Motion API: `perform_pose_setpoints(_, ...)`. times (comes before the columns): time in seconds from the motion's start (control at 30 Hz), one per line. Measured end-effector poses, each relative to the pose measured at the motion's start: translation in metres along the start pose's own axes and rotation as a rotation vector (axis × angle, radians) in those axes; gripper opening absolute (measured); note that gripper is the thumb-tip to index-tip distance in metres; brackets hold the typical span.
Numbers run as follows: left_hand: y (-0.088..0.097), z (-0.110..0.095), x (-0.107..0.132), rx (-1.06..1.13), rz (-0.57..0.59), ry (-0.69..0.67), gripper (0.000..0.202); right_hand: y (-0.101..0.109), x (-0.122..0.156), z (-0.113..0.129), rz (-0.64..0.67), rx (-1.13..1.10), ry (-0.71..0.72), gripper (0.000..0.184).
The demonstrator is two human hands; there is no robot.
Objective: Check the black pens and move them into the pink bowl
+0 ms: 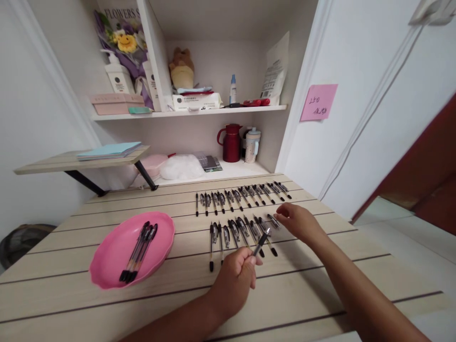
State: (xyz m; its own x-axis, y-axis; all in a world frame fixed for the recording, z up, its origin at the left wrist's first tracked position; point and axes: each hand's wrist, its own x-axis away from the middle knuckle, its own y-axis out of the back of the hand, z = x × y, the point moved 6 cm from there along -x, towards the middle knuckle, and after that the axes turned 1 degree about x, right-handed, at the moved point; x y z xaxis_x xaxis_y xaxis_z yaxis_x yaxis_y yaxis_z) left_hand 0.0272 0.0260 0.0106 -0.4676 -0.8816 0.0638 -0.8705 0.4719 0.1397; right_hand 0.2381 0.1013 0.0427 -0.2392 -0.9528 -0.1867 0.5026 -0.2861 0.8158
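Note:
My left hand (237, 273) is closed around a pen (261, 243), whose silver tip points up and away with no cap over it. To its right, my right hand (295, 219) has its fingertips pinched at the end of a clear pen cap (273, 220) with a dark clip, low over the table. Beside that cap runs the nearer row of uncapped pens (211, 249) and loose caps (226, 236), partly hidden behind my left hand. A second row of pens and caps (241, 199) lies farther back.
At the left, a pink dish (166, 247) holds several capped pens (140, 251). The slatted wooden table (292, 294) meets a white shelf unit (199, 113) with a red jug (232, 145) and a tumbler (252, 146). A small raised shelf (53, 161) carries blue paper (110, 149).

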Motion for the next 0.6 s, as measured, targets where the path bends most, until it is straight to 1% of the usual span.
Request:
perform_pose_setpoints(0.07,0.001,0.000,-0.001,0.011,-0.005,0.003,0.025,-0.012,-0.006,-0.003,0.008,0.190,-0.003,0.017)
perform_pose_setpoints(0.13,0.003,0.001,-0.002,0.018,-0.010,0.006,0.024,-0.024,-0.010,-0.006,0.014,0.241,-0.020,0.023)
perform_pose_setpoints(0.23,0.005,0.002,-0.003,0.023,-0.012,0.011,0.024,-0.033,-0.013,-0.013,0.004,0.191,-0.043,0.027)
perform_pose_setpoints(0.33,0.006,0.004,-0.005,0.033,-0.008,0.019,0.025,-0.029,-0.017,-0.019,-0.007,0.106,-0.051,0.029)
perform_pose_setpoints(0.4,0.006,0.006,-0.005,0.039,-0.007,0.020,0.025,-0.025,-0.018,-0.021,-0.003,0.038,-0.045,0.026)
perform_pose_setpoints(0.43,0.006,0.006,-0.006,0.042,-0.007,0.020,0.025,-0.024,-0.018,-0.020,0.003,-0.044,-0.053,0.023)
perform_pose_setpoints(0.47,0.006,0.007,-0.006,0.045,-0.007,0.021,0.024,-0.023,-0.017,-0.020,0.016,-0.173,-0.069,0.019)
perform_pose_setpoints(0.53,0.006,0.009,-0.007,0.051,-0.004,0.025,0.025,-0.026,-0.012,-0.016,0.077,-0.557,-0.125,0.013)
perform_pose_setpoints(0.6,0.006,0.010,-0.007,0.056,-0.001,0.031,0.025,-0.030,-0.006,-0.006,0.163,-0.960,-0.176,0.011)
